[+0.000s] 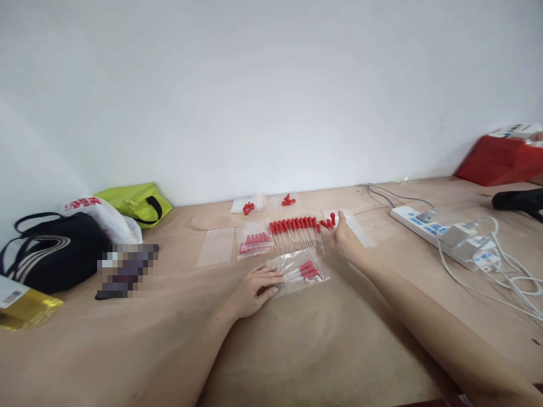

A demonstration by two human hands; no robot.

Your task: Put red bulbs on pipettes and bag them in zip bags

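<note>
My left hand [257, 287] is closed on the left end of a clear zip bag [292, 287], fingers over the plastic and thumb near its edge. Inside that bag lie several droppers with red bulbs [309, 269]. My right hand [347, 242] grips a dropper [332, 217] by its upper part, red bulb showing; its fingers are partly hidden. Beside it, other red bulbs [326, 224] show. A row of red-bulbed droppers [294, 226] with clear stems lies between the hands, beyond the bag. Left of the row rest stacked filled zip bags [254, 243].
A flat clear bag [216, 247] and another [360, 229] flank the droppers. Loose red bulbs [248, 208] lie near the wall. At right are a power strip [418, 223], cables and a red bag [500, 160]; at left, a black bag [63, 249] and a yellow-green bag [136, 203].
</note>
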